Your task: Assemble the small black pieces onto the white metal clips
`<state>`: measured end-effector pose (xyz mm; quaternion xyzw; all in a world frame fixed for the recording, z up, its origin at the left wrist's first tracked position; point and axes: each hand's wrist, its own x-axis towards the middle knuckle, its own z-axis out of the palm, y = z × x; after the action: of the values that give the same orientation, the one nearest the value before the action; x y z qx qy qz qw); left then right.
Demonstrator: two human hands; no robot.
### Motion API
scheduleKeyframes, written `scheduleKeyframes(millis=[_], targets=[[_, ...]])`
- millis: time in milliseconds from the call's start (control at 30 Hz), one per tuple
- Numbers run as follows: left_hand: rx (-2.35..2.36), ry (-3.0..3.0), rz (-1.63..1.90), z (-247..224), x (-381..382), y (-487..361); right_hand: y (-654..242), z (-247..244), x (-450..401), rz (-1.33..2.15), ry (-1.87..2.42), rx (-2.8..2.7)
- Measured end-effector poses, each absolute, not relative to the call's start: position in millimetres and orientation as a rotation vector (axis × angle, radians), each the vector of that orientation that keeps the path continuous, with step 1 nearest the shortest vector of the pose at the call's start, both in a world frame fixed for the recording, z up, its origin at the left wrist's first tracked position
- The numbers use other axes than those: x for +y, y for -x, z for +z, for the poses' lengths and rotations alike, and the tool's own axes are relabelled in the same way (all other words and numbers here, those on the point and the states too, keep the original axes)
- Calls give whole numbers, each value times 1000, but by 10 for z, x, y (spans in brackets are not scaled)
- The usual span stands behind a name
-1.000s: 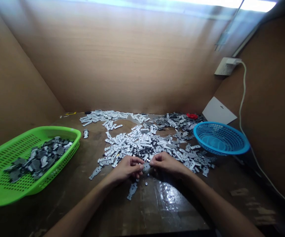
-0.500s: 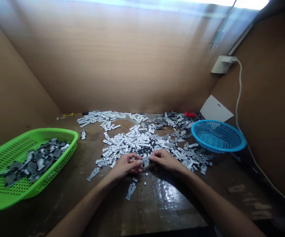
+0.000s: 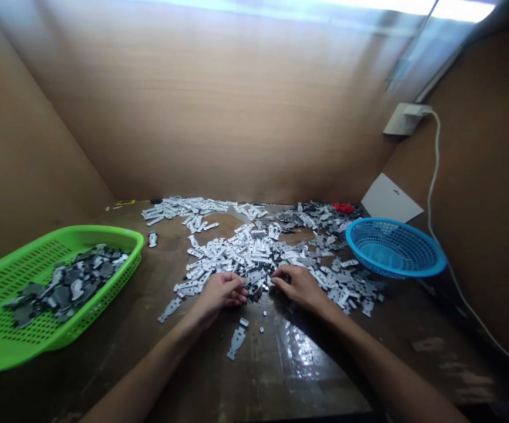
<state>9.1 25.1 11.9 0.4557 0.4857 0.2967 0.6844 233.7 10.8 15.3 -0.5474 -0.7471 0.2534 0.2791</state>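
I have the left grip (image 3: 222, 292) and right grip (image 3: 296, 286) curled into the metal pieces (image 3: 240, 254), spread thin between them on the bench (image 3: 307, 376), seemingly to keep them within reach; I cannot tell whether either grip holds one.

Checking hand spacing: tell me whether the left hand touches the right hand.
Apart. The head view shows the left hand and the right hand separated by a plain gap, with small parts lying between them.

Left hand (image 3: 223, 292) and right hand (image 3: 296, 288) parted, now down at edge of metal-plate pile (image 3: 254, 258).
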Motion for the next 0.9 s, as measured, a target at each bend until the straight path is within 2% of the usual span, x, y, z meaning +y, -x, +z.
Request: scheduleKeyframes(millis=[133,267,600,900], targets=[[1096,-974,726,133,268,-78,-2242,73,53,409,1508,-2206],[1093,-976,738,135,260,-87,-2204,21,33,316,1520,-2281],[1089,-976,666,144,230,-100,-2384,145,165,578,1450,-1973],[1076,-1014,638,142,210,-106,-2357,249,148,665,1398,-1721]])
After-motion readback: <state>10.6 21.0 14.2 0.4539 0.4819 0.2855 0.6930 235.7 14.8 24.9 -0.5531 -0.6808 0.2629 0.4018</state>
